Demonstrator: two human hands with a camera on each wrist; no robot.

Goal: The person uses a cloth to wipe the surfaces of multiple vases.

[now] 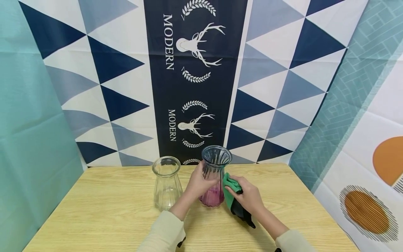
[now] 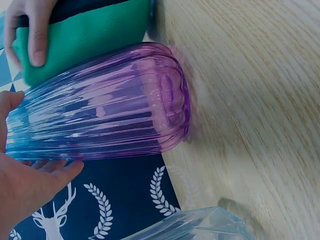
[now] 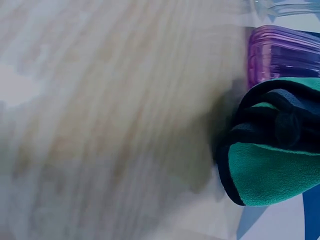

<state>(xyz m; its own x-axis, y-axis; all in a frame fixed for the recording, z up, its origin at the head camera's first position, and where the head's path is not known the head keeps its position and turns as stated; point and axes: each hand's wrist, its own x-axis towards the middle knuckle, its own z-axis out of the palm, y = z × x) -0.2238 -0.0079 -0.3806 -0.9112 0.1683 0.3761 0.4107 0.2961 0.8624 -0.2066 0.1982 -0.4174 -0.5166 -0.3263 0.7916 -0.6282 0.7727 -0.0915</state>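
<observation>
My left hand (image 1: 199, 182) grips the neck of a ribbed glass vase (image 1: 212, 194), blue at the flared rim and pink-purple at the base. The vase is upright on the wooden table. On its right side, my right hand (image 1: 248, 194) pinches a folded green and black cloth (image 1: 228, 197), which lies along the vase wall in the left wrist view. The cloth's dark-edged folds hang down toward the table. In the right wrist view the cloth (image 3: 270, 175) overlaps part of the purple base (image 3: 260, 55), and the right hand is out of sight there.
A clear glass vase (image 1: 167, 190) of similar shape stands left of the coloured one, close to my left forearm. Behind the wooden table (image 1: 110, 203) hangs a patterned fabric (image 1: 122, 77) with triangles and deer heads. Cloth panels also flank both sides.
</observation>
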